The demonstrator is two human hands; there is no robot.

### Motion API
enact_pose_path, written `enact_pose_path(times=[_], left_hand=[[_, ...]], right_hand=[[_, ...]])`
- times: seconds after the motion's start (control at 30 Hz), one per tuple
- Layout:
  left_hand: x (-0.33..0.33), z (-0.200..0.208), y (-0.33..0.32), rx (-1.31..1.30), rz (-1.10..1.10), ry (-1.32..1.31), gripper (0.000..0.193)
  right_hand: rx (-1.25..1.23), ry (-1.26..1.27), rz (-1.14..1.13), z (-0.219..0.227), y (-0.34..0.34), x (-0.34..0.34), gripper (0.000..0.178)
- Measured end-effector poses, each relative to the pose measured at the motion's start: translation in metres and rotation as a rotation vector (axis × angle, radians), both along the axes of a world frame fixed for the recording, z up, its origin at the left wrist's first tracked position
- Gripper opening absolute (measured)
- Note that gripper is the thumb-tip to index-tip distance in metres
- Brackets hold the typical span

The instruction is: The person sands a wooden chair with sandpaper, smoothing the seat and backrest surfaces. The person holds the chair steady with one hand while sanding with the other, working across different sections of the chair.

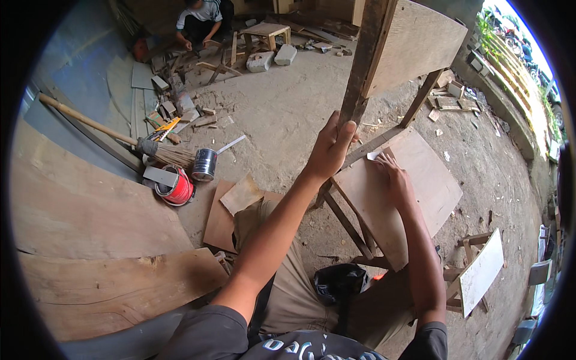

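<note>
A wooden chair with a pale plywood seat (426, 192) and a plywood back panel (414, 51) stands in front of me, turned at an angle. My left hand (329, 149) is closed round the lower part of the dark back post (361, 66). Bent over the seat near its back rail, my right hand (395, 175) has its fingers on a small white sheet (373, 156), which lies against the wood. The sheet looks like paper or sandpaper; its underside is hidden. Both forearms reach forward from my lap.
On the left are large wooden boards (102, 210), a straw broom (162, 150), a dark can (204, 165) and a red bucket (176, 186). A white-topped stool (483, 273) stands at right. Beyond, a person (204, 24) crouches among wood scraps near a small stool (265, 31).
</note>
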State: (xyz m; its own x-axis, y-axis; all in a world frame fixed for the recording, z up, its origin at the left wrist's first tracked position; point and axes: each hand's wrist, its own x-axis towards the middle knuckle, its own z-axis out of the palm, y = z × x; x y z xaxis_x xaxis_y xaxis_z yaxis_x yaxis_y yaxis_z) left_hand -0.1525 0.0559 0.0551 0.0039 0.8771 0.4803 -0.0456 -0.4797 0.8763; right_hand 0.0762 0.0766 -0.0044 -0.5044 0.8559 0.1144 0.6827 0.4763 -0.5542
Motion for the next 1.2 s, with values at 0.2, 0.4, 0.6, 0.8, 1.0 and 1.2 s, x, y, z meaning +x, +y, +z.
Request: enact_pose_path(times=[0.2,0.4,0.6,0.8,1.0,1.2], left_hand=[[0.005,-0.004,-0.002,0.008,0.024,-0.042,0.059],[0.003,-0.003,0.005,0.058,0.007,-0.049,0.048],[0.000,-0.004,0.002,0.067,0.004,-0.082,0.047],[0.000,-0.004,0.000,0.009,0.038,0.009,0.059],[-0.001,-0.005,0.002,0.026,-0.014,-0.008,0.060],[0.002,-0.003,0.003,0.016,-0.015,0.011,0.058]], right_hand=[[0.219,-0.045,0.310,-0.017,-0.059,-0.052,0.043],[0.306,-0.202,0.070,-0.010,-0.032,-0.029,0.040],[0.211,-0.078,0.045,0.008,-0.038,-0.033,0.041],[0.263,-0.045,0.246,-0.007,-0.068,-0.057,0.043],[0.455,-0.400,-0.005,0.007,-0.018,-0.019,0.050],[0.201,-0.095,0.054,-0.008,-0.025,-0.016,0.047]])
